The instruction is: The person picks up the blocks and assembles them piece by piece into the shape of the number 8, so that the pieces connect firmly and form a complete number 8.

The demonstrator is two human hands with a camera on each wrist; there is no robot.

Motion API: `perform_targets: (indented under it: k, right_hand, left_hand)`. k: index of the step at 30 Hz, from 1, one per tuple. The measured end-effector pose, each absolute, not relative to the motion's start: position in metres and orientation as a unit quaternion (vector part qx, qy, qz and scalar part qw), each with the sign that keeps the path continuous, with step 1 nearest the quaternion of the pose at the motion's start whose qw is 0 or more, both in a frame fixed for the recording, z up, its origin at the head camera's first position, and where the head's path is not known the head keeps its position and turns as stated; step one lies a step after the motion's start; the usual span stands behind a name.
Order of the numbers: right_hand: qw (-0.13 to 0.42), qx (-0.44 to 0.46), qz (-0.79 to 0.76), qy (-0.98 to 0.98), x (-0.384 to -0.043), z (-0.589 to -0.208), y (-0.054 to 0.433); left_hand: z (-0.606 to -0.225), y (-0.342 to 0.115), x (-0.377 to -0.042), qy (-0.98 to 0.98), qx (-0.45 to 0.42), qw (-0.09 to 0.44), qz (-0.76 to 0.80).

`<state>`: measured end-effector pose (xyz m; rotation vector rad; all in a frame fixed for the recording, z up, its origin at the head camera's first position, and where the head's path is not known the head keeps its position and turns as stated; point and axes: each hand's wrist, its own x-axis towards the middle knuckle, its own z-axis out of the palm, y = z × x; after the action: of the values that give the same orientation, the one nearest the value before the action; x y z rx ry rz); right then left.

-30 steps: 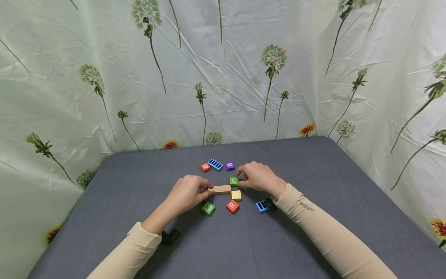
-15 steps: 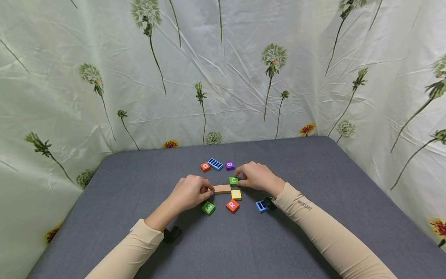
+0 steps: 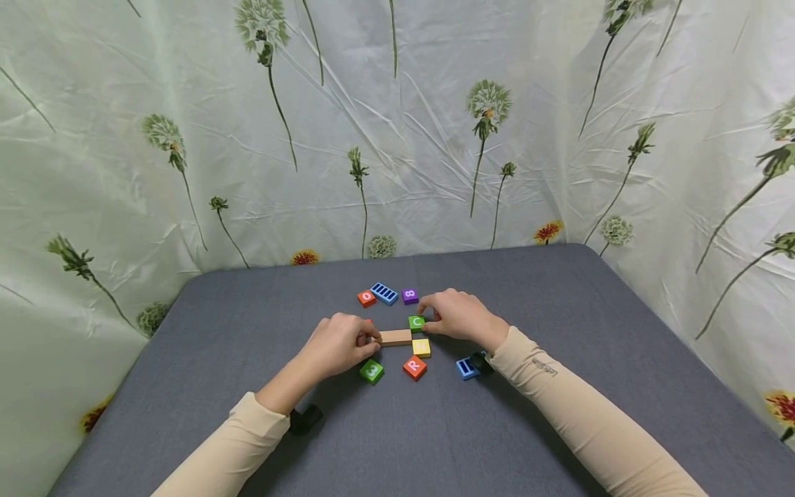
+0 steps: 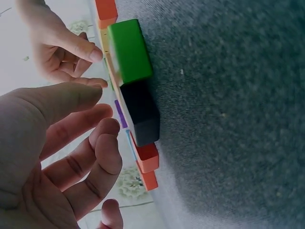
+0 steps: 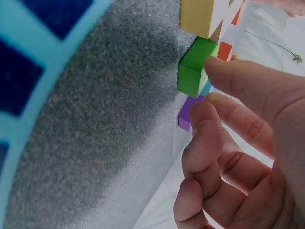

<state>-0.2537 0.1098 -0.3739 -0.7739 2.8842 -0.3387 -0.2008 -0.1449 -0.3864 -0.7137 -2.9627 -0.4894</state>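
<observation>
In the head view my left hand (image 3: 338, 342) has bent fingers, with the fingertips at the left end of a flat wooden strip (image 3: 396, 337). In the left wrist view its thumb and forefinger lie close together, with no object visible between them; a dark block (image 4: 147, 119) sits just beyond. My right hand (image 3: 459, 317) holds its thumb and forefinger against the green letter C block (image 3: 416, 322), thumb on the near right side and forefinger at the back. The C block lies by the strip's right end, behind a yellow block (image 3: 421, 347).
Nearer me are a green 3 block (image 3: 371, 371) and an orange R block (image 3: 415, 367). Behind stand an orange 0 block (image 3: 366, 297), a blue barred block (image 3: 384, 293) and a purple 8 block (image 3: 410, 295). Another blue block (image 3: 467, 368) lies below my right wrist.
My left hand has shifted slightly right along the strip's left end, baring a bit of a red block behind it. My right hand has edged slightly left; the blocks look unchanged.
</observation>
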Motion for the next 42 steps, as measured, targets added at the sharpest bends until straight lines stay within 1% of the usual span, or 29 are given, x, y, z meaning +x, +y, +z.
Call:
perform_targets:
  k: [10, 17, 25, 30, 36, 42]
  right_hand:
    - [0.07, -0.259, -0.139, 0.953, -0.24, -0.365, 0.135]
    - [0.091, -0.268, -0.158, 0.946, -0.227, -0.362, 0.158]
    - [0.11, -0.276, -0.188, 0.936, -0.213, -0.359, 0.182]
    - [0.12, -0.28, -0.195, 0.932, -0.208, -0.358, 0.192]
    - [0.146, -0.279, -0.21, 0.926, -0.204, -0.358, 0.202]
    - [0.15, -0.304, -0.242, 0.909, -0.201, -0.362, 0.213]
  left_hand:
    - [-0.383, -0.16, -0.184, -0.951, -0.241, 0.045, -0.189]
    - [-0.385, -0.167, -0.174, -0.941, -0.264, 0.024, -0.212]
    - [-0.387, -0.168, -0.168, -0.934, -0.283, 0.015, -0.218]
    - [-0.388, -0.169, -0.167, -0.934, -0.281, 0.006, -0.221]
    - [-0.39, -0.17, -0.166, -0.937, -0.273, -0.003, -0.22]
    - [-0.391, -0.17, -0.165, -0.936, -0.272, -0.006, -0.221]
